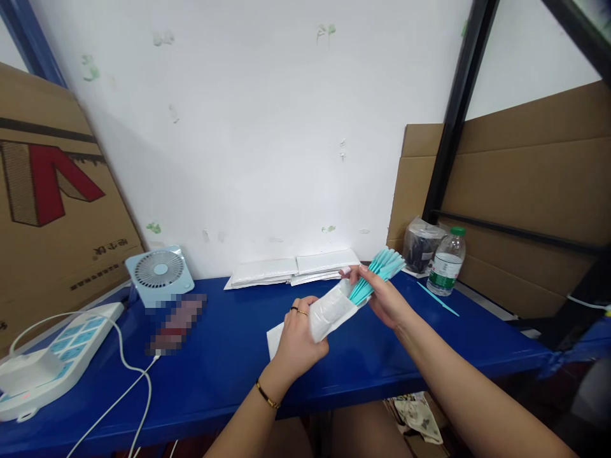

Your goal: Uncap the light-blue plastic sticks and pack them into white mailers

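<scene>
left hand [298, 337] grips white pouch [329, 312] above the blue table [224, 356]; right hand [382, 296] pinches teal sticks [377, 273] half inside it; risk: fanned tips could snag the mouth, spilling sticks.

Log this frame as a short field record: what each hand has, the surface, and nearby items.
left hand: grips white padded envelope
right hand: holds bundle of teal sticks, their ends in the envelope's mouth
surface: blue table
nearby: small fan, power strip, stack of white envelopes, water bottle, loose teal stick
</scene>
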Demonstrator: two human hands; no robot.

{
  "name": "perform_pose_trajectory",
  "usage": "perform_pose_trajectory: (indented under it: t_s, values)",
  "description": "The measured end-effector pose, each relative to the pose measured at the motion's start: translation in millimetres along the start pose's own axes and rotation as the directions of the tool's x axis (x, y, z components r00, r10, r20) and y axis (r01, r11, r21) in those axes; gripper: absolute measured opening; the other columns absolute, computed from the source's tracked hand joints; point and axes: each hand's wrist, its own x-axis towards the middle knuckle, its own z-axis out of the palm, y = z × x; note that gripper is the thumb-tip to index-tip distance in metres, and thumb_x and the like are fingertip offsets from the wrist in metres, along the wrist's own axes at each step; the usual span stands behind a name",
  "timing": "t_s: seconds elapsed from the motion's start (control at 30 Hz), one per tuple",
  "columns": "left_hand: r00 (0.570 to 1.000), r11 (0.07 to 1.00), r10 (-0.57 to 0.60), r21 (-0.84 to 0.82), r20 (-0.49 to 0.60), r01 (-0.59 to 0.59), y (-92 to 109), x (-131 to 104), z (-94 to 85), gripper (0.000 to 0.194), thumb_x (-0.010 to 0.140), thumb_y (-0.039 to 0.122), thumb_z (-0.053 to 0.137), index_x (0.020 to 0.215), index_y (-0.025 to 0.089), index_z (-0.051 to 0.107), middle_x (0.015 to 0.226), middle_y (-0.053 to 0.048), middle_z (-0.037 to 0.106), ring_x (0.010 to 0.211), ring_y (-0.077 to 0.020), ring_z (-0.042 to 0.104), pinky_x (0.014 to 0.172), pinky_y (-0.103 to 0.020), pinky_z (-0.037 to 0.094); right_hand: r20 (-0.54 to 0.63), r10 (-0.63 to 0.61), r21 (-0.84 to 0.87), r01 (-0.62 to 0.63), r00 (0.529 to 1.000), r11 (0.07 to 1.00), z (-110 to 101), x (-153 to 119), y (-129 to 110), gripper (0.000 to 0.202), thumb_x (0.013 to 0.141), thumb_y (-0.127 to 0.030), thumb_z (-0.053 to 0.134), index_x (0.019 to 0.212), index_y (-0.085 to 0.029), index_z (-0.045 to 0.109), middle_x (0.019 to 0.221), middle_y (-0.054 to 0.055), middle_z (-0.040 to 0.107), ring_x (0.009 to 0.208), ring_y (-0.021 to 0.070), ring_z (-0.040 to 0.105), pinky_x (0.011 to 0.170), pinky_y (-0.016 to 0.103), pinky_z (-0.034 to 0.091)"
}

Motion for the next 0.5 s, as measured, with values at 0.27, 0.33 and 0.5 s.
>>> perform_pose_trajectory:
  t_s: [0.27, 0.33, 0.5]
  values:
    - [0.972, 0.957, -0.009, -0.284, -0.233, -0.059, 19.1, 21.8, 21.0, 0.077, 0.056, 0.027, 0.068, 0.12, 0.02, 0.027, 0.118, -0.009, 0.044, 0.108, -0.0232, 0.046, 0.09, -0.035, 0.038, 0.208, -0.017, -0.29, 0.079, 0.978, 0.954, 36.1, 10.2, -48.3, 0.028, 0.076, -0.047, 0.057, 0.085, -0.023, 0.07, 0.108, 0.004, 0.063, 0.107, 0.0236, 0.051, 0.091, 0.037, 0.038]
    - [0.957, 0.98, -0.056, -0.197, -0.285, -0.001, 21.7, 21.5, 30.0, 0.089, 0.05, 0.03, 0.072, 0.123, 0.019, 0.024, 0.124, -0.011, 0.039, 0.116, -0.0277, 0.039, 0.097, -0.04, 0.033, 0.227, 0.051, -0.329, 0.027, 0.972, 0.944, 45.6, 8.4, -48.6, 0.029, 0.075, -0.047, 0.058, 0.08, -0.021, 0.069, 0.094, 0.005, 0.067, 0.096, 0.0235, 0.057, 0.086, 0.038, 0.041]
    - [0.935, 0.985, -0.129, -0.151, -0.331, 0.083, 23.3, 17.0, 40.9, 0.082, 0.059, 0.016, 0.06, 0.13, 0.018, 0.019, 0.122, -0.012, 0.04, 0.115, -0.0256, 0.04, 0.095, -0.036, 0.035, 0.186, 0.107, -0.376, -0.029, 0.977, 0.926, 52.4, 7.7, -37.3, 0.027, 0.069, -0.041, 0.066, 0.082, -0.018, 0.067, 0.082, 0.005, 0.066, 0.078, 0.0198, 0.059, 0.07, 0.033, 0.046]
